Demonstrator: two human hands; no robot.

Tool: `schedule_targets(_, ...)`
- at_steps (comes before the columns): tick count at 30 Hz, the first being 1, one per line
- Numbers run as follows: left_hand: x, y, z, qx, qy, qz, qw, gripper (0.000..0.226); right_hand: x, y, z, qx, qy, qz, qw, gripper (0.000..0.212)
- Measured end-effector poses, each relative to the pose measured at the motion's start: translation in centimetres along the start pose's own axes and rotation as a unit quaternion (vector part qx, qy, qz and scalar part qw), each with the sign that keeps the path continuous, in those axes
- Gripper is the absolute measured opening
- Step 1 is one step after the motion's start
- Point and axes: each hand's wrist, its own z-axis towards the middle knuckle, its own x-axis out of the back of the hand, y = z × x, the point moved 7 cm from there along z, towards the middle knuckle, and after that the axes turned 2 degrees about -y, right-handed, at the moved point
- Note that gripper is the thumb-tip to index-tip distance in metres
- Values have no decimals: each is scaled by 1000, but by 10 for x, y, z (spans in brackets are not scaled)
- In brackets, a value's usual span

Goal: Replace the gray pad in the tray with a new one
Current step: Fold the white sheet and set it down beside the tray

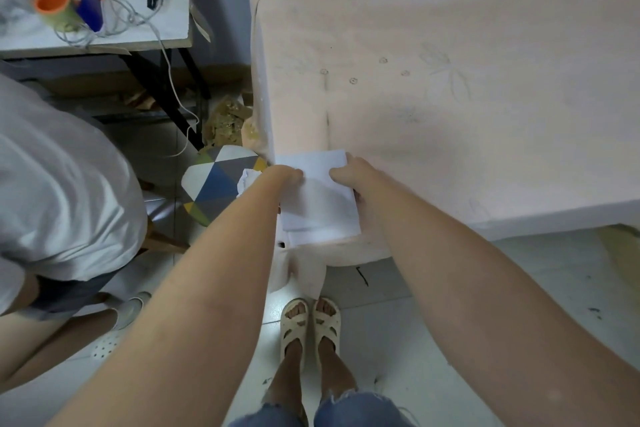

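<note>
The pad [320,198] is a white folded sheet lying at the frame centre, on the lower left corner of the pink surface [450,80]. Its long axis runs from upper left to lower right, roughly along the line of the forearms. Its near end reaches the rounded front edge of the pink surface.

No tray and no gray pad can be identified in this view. Judged from its clean white colour, the sheet in hand is probably the new pad, but this cannot be confirmed.

Hand positions:
- The left hand [285,175] sits on the pad's upper left edge. The fingers are curled down over that edge and closed on it; the fingertips are hidden under the hand.
- The right hand [348,175] sits on the pad's upper right edge. The thumb lies on top and the fingers wrap the side, pinching the sheet.

Both hands are level with each other at the pad's far end, so neither is nearer. The body of the pad lies below the grips in the frame, toward the person's feet [310,326].

A crumpled white piece [247,180] shows just left of the left wrist, over a stool [214,184] with a coloured triangle pattern. Whether the left hand touches it cannot be told.

A second person [59,191] stands at the left of the frame. A table [138,31] with loose items occupies the upper left.

Judgement: the coming move is likely to unfold or lift the pad, with both hands parting along its short axis.
</note>
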Motion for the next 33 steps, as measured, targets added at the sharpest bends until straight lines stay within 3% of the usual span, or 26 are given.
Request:
schedule_targets(5, 2, -9, 11, 3, 15, -102, 995, 53, 1, 3, -2, -17, -6, 74, 997, 50)
schedule_targets(11, 4, -15, 7, -31, 51, -230, 971, 82, -2, 11, 1, -19, 1, 154, 988, 38)
schedule_targets(15, 5, -9, 8, -93, 66, -290, 950, 59, -1, 10, -2, -7, 8, 157, 988, 38)
schedule_targets(27, -9, 24, 10, -193, 57, -184, 962, 51, 21, 32, -15, 6, 85, 181, 980, 57)
schedule_targets(33, -40, 58, 11, -240, 43, -88, 966, 64, 39, 70, -22, -16, 165, 252, 953, 61)
